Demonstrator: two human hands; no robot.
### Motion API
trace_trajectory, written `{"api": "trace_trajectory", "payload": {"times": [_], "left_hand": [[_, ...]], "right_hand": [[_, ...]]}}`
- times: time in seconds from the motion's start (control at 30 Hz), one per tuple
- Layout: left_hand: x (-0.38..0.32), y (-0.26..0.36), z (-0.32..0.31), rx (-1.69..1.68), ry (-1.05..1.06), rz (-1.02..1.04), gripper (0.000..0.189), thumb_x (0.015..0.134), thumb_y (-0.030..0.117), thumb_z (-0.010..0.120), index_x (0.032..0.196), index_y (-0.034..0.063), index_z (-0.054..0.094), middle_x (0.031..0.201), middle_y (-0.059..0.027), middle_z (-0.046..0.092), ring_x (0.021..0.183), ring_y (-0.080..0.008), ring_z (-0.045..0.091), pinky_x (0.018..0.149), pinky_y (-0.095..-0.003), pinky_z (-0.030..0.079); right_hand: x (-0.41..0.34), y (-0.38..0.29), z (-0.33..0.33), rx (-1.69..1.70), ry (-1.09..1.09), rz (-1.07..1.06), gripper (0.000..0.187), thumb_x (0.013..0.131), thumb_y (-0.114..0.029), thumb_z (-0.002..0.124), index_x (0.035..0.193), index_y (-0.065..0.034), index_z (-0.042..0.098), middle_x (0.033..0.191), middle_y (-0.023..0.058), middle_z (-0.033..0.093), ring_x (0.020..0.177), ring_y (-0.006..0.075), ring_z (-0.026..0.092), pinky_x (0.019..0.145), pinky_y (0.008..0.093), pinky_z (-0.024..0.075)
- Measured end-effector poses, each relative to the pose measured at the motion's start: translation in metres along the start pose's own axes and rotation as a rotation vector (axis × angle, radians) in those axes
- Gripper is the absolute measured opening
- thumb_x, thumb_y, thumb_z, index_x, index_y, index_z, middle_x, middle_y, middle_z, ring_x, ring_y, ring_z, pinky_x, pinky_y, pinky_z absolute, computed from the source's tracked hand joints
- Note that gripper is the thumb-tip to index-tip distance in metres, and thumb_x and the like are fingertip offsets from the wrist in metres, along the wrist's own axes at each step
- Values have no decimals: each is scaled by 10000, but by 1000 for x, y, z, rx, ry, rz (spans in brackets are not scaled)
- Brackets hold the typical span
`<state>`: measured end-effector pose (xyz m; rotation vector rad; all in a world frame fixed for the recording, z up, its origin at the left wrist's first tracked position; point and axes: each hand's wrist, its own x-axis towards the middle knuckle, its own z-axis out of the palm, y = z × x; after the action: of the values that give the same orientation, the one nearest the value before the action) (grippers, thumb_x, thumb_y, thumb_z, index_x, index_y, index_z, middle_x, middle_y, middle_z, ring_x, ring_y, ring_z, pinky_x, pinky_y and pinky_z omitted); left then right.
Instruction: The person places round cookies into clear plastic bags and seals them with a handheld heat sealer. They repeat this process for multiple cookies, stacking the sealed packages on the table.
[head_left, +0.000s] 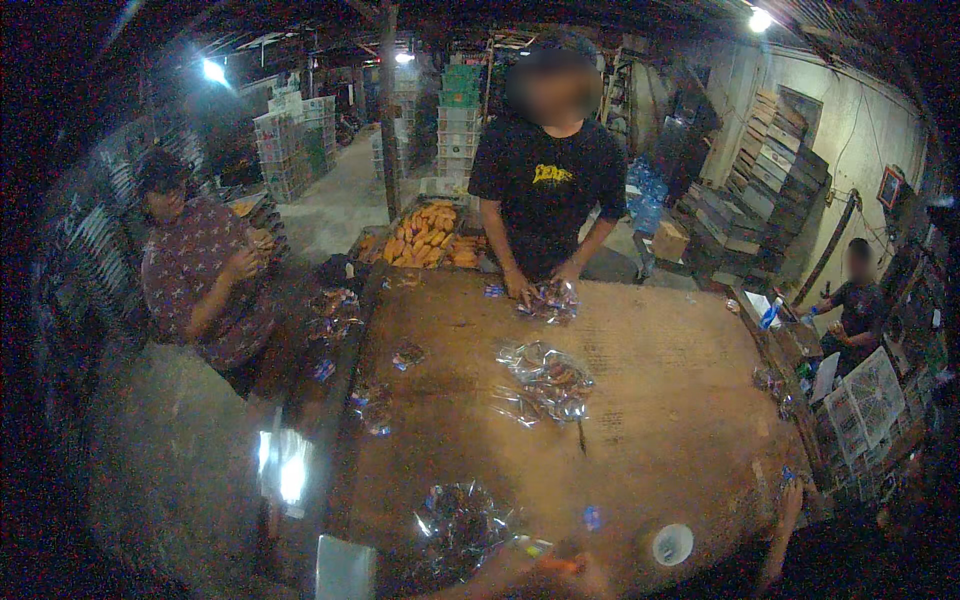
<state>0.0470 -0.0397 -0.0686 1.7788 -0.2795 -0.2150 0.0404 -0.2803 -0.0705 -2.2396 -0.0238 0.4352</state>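
At the bottom edge, my left hand (514, 568) reaches in over the wooden table, blurred. Beside its fingers is a small pale item with yellow-green on it (534, 547); whether the hand grips it I cannot tell. My right hand (591, 580), partly cut off by the frame, holds a small orange item (562, 563), too blurred to name. Just beyond my left forearm lies a heap of shiny clear plastic packets (463, 525) with dark contents. A small blue packet (592, 517) lies past my right hand, and a white round container (673, 544) stands to its right.
More clear packets (551, 379) lie mid-table (675, 360). Across it, a person's hands (544, 294) touch packets. Another person (214, 262) stands left; a co-worker's hand (791, 491) rests at the right edge. Behind are a crate of orange-brown bread-like pieces (424, 232) and stacked crates (456, 135).
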Motion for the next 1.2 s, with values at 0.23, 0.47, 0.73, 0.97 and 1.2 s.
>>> {"api": "trace_trajectory", "payload": {"times": [0.23, 0.47, 0.73, 0.97, 1.2], "left_hand": [[29, 50, -11, -255, -224, -92, 295, 1021, 307, 551, 1149, 61, 653, 993, -70, 657, 882, -197, 604, 824, -320, 502], [37, 98, -67, -791, 217, -222, 352, 1050, 361, 489, 1102, 38, 621, 926, -36, 641, 815, -152, 593, 751, -282, 504], [56, 189, -73, -748, 849, 199, 498, 1065, 534, 340, 983, 83, 536, 813, -90, 570, 770, -207, 596, 705, -324, 501], [27, 260, -71, -883, 749, 102, 564, 1055, 617, 266, 931, 113, 488, 711, -71, 500, 639, -208, 538, 582, -336, 456], [9, 284, -73, -927, 823, -9, 599, 1036, 673, 215, 902, 139, 451, 609, -26, 426, 471, -191, 456, 426, -338, 393]], "right_hand": [[-12, -106, -49, 73, -149, -145, 295, 995, -379, 643, 1083, -134, 503, 955, 118, 573, 884, 186, 489, 847, 349, 447], [14, -190, -76, 191, 210, -221, 319, 906, -192, 738, 802, -105, 449, 710, 53, 499, 676, 170, 488, 615, 340, 420], [-5, -221, -66, 857, 117, -475, 191, 905, -82, 674, 875, -61, 486, 986, 117, 588, 889, 198, 585, 774, 328, 518], [-37, -222, -59, 581, 21, -630, 176, 953, -231, 667, 976, -77, 587, 838, 45, 574, 729, 151, 544, 655, 314, 466], [-45, -200, -80, 1051, -114, -352, 424, 1054, -376, 443, 1145, -10, 637, 970, 89, 630, 850, 204, 589, 762, 321, 494]]}}
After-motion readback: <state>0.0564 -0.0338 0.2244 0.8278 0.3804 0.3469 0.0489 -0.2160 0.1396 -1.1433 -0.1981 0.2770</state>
